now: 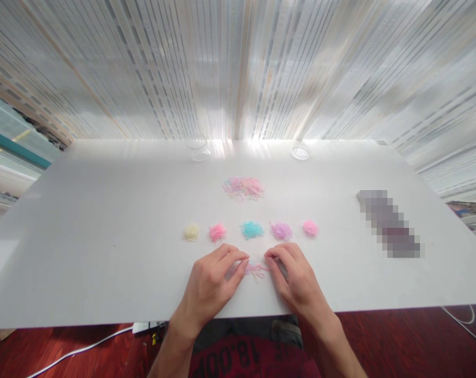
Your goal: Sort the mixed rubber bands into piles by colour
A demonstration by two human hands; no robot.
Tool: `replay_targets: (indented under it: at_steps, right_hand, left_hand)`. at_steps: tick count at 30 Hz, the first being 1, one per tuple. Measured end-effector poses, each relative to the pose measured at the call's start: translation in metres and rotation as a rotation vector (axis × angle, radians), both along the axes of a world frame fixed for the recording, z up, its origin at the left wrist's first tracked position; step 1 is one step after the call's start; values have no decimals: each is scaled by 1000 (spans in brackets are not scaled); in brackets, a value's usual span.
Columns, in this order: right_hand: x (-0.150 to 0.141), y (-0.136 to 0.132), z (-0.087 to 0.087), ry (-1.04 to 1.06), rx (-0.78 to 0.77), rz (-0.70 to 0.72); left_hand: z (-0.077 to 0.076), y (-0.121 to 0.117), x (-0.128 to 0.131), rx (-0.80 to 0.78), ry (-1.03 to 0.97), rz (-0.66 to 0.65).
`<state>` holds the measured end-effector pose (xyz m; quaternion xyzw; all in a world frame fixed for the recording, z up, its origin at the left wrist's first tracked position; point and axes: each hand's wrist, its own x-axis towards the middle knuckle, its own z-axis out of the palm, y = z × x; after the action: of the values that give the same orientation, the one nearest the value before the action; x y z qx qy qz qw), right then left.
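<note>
A small mixed pile of pastel rubber bands (pixel 255 270) lies on the white table between my two hands, near the front edge. My left hand (pixel 216 278) is at the pile's left side, thumb and forefinger pinched together. Over on the right, my right hand (pixel 293 270) has its fingertips closed in a pinch beside the same pile. Whatever either pinch holds is too small to make out. Just beyond the hands runs a row of single-colour heaps: yellow bands (pixel 191 232), coral-pink bands (pixel 217 232), turquoise bands (pixel 252 229), purple bands (pixel 281 231) and pink bands (pixel 310 228).
A larger mixed heap of bands (pixel 244 189) lies behind the row. At the back are a clear round container (pixel 200 154) and a clear round lid (pixel 300 153). A blurred-out oblong object (pixel 389 223) lies at right. A striped curtain (pixel 238 68) hangs along the far edge.
</note>
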<state>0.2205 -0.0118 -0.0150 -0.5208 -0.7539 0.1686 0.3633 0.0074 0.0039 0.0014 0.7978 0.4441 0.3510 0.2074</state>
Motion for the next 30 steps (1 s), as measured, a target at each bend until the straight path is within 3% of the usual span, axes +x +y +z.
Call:
replay_targets:
  at_steps: [9,30]
  right_hand:
    - [3,-6,2,60,135,71]
    - [2,-8,6,81,145,155]
  left_hand:
    - [-8,-1,7,19,-48,-59]
    - [-2,-1,8,73,-192,-82]
